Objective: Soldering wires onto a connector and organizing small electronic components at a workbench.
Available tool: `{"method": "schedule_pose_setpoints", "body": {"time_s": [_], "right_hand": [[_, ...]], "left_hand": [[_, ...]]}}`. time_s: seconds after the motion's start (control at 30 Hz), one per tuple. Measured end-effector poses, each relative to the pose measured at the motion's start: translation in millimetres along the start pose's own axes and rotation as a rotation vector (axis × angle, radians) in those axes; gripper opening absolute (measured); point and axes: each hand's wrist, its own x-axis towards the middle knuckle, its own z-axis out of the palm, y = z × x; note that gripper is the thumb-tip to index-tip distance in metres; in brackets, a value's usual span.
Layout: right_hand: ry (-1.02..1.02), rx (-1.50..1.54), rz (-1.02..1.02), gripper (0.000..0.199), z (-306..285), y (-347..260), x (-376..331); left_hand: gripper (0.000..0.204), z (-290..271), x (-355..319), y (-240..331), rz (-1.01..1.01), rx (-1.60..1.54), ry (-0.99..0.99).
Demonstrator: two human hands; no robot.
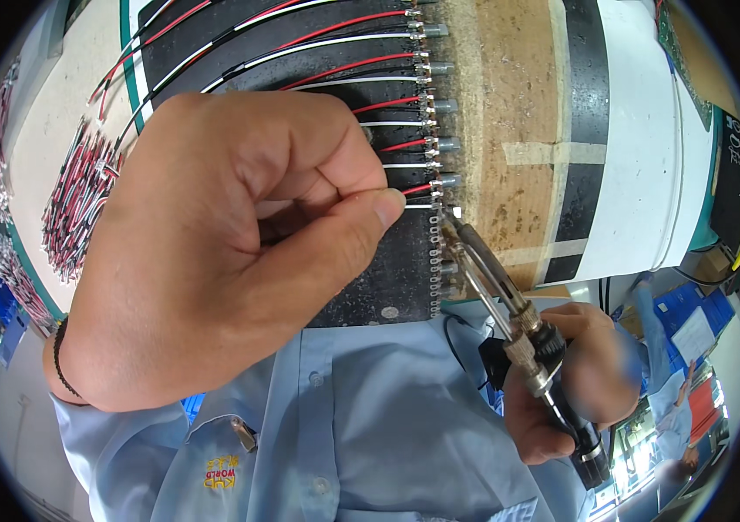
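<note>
Ideally, hold white wire motionless at three o'clock from left hand, grip apparently pinched on it, and with right hand, clamped round soldering tool, bring heat in from five o'clock

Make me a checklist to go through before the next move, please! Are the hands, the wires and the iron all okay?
1. Left hand pinching the wires: ok.
2. Right hand gripping the iron: ok.
3. Left hand apart from the iron: ok, a small gap shows.
4. Loose pile away from the iron: ok, it is far off to the left.
5. Iron hot: cannot tell, heat does not show.
</note>
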Motion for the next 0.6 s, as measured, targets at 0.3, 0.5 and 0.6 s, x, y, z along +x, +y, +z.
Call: {"method": "schedule_pose_setpoints", "body": {"time_s": [0.3, 0.5, 0.6], "right_hand": [[-0.007, -0.001, -0.018, 0.056, 1.0, 3.3, 0.1], [-0.003, 0.007, -0.024, 0.056, -0.2, 4.9, -3.7], [0.029, 0.027, 0.017, 0.056, -2.1, 1.2, -5.6]], "left_hand": [[0.011, 2.4, -1.9, 2.5, -0.073, -0.022, 0.014], [0.010, 2.4, -1.9, 1.6, -0.069, -0.005, 0.017], [0.011, 2.6, -3.0, 0.9, -0.075, -0.006, 0.023]]}}
